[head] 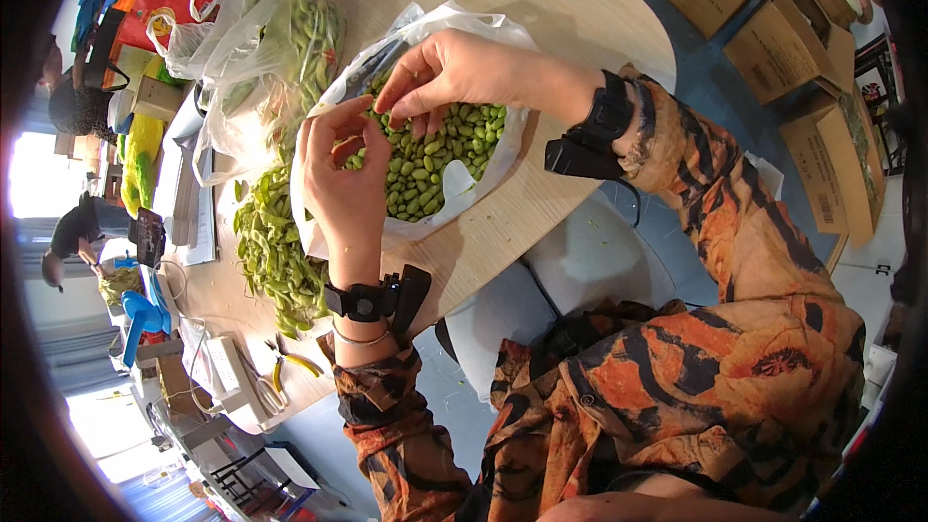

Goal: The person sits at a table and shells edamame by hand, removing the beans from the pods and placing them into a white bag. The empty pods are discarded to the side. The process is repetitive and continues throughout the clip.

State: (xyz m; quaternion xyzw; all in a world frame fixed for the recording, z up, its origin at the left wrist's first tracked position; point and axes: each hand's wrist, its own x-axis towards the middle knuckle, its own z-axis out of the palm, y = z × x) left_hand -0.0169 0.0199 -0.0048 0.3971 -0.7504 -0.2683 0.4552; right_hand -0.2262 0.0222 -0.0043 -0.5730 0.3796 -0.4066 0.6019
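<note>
My left hand (344, 181) is over the left rim of a container lined with a white plastic bag (502, 152), its fingers curled towards the thumb. My right hand (464, 72) reaches across from the right, fingertips bent and almost touching those of the left. Whether a small pod or bean is pinched between the fingertips cannot be made out. Shelled green beans (420, 174) fill the lined container beneath both hands. A heap of green bean pods (279, 254) lies on the table left of my left wrist. Beyond it, a clear plastic bag (312, 36) holds more pods.
Yellow-handled pliers (290, 362) and a white power strip (232, 370) lie on the wooden table (464, 268) near its lower left edge. A grey chair (594, 254) stands close to the table. Cardboard boxes (783, 51) sit at right. Another person (76, 232) is at far left.
</note>
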